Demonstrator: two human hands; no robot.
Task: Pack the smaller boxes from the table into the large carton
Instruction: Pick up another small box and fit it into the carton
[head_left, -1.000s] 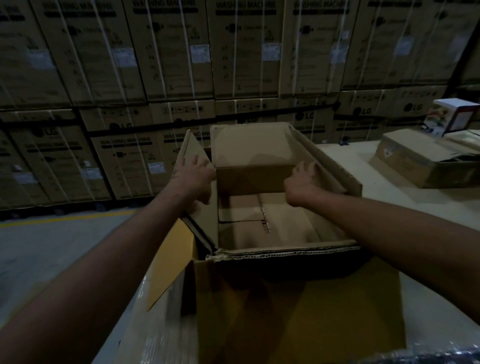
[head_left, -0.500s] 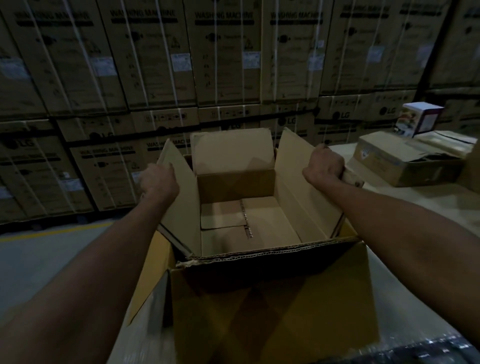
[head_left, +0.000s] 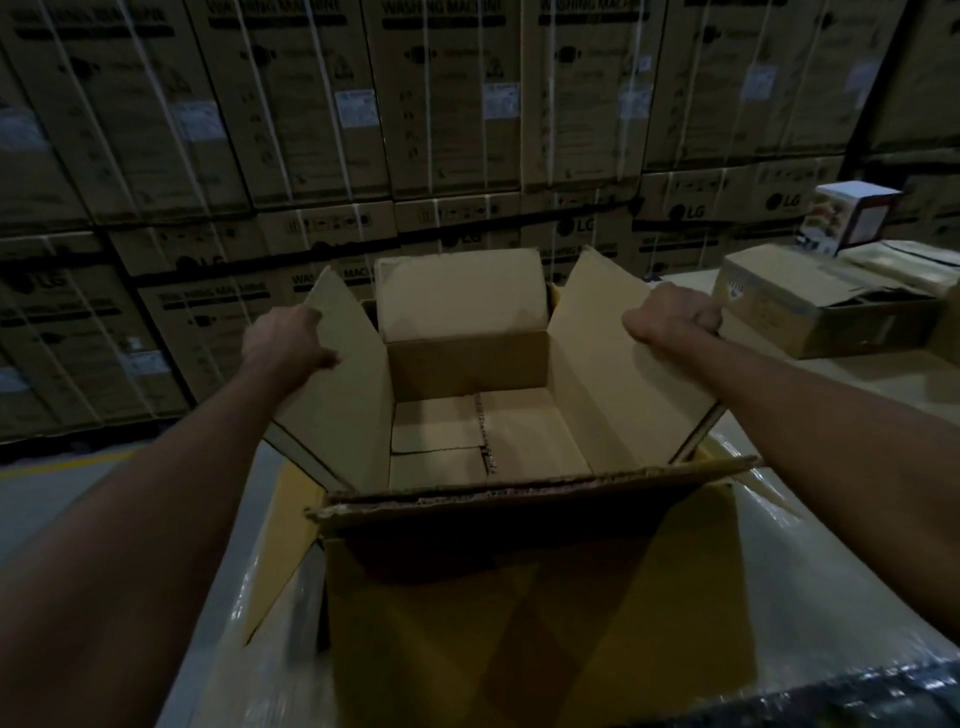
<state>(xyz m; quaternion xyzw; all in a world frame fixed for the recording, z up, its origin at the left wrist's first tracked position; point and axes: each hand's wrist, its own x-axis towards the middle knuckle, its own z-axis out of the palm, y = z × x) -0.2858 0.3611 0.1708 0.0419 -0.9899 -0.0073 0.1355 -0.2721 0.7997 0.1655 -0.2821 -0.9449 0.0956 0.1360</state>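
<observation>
The left side flap (head_left: 343, 384) of a large carton (head_left: 519, 571) is being gripped by the left hand (head_left: 283, 338), fingers curled over its upper edge. The right side flap (head_left: 623, 374) is being gripped the same way by the right hand (head_left: 670, 317). Both flaps are being held spread outward, and the far flap (head_left: 460, 291) is standing upright. The carton is being shown open at the centre, resting on a pale, shiny wrapped table (head_left: 810, 571), with only its bare cardboard floor (head_left: 488, 441) showing inside. To the right, a smaller brown box (head_left: 810, 306) is lying on the table, well apart from the carton, and a white printed box (head_left: 852, 213) is sitting behind it. The dim background is being filled by stacked washing-machine cartons (head_left: 441, 104).
</observation>
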